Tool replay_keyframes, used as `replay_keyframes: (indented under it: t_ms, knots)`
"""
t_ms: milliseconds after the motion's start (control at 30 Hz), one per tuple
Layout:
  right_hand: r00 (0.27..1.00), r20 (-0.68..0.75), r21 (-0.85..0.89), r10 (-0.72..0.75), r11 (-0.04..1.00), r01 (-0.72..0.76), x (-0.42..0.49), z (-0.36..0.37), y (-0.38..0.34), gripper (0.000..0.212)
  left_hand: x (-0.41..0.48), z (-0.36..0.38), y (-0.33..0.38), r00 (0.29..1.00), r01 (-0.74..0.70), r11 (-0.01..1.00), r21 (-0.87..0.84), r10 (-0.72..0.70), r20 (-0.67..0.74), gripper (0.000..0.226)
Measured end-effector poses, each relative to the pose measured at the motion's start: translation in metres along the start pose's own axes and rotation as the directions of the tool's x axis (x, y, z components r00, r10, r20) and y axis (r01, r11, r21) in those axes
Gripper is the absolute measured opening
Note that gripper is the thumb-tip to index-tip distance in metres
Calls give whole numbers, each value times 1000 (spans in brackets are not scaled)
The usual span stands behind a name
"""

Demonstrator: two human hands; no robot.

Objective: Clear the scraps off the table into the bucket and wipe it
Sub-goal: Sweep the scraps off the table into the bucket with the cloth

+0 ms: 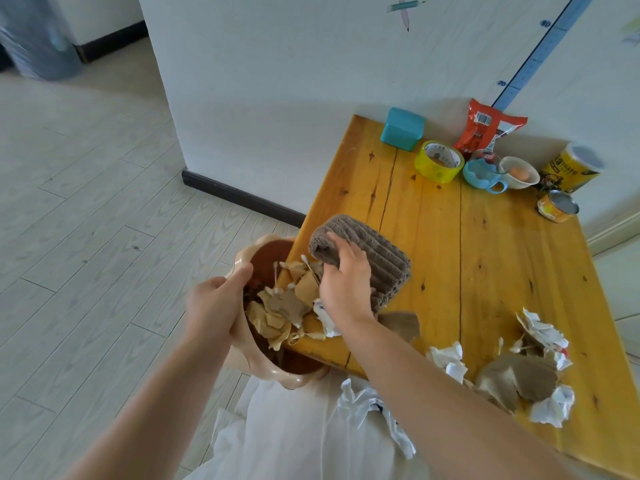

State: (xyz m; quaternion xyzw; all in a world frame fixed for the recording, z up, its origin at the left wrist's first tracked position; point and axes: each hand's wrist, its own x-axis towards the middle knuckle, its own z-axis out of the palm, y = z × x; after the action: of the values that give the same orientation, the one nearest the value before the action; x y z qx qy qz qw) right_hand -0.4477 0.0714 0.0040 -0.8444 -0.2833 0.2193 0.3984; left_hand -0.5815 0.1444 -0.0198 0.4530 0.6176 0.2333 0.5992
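Crumpled paper and card scraps [519,372] lie at the frame's lower right on the table [485,244]. At centre, my left hand [214,306] grips the bucket [277,375] by its rim, just below the table edge. My right hand [346,289] curls over the grey cloth [384,261], against torn scraps [287,303] overhanging the bucket. A tape roll [439,161] stands at the upper right.

Left hand [214,306] and right hand [346,285] bare; forearms bare too. Clothing: thin white garment [284,441], softly folded, over lap.
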Motion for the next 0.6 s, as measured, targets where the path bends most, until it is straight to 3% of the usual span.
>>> replay_keyframes:
  t_ms: [167, 367, 600]
  knots:
    - [999, -21, 11, -41, 999, 41, 3, 14, -8, 49, 1, 1, 2, 1000, 3, 1000, -5, -3, 4, 35]
    - [994, -78, 349, -72, 932, 95, 10, 25, -32, 45, -1, 2, 3, 1000, 2, 1000, -8, -2, 8, 34]
    - [969, -233, 522, -81, 831, 195, 24, -42, -37, 39, -2, -1, 3, 1000, 21, 999, 50, -21, 6, 35]
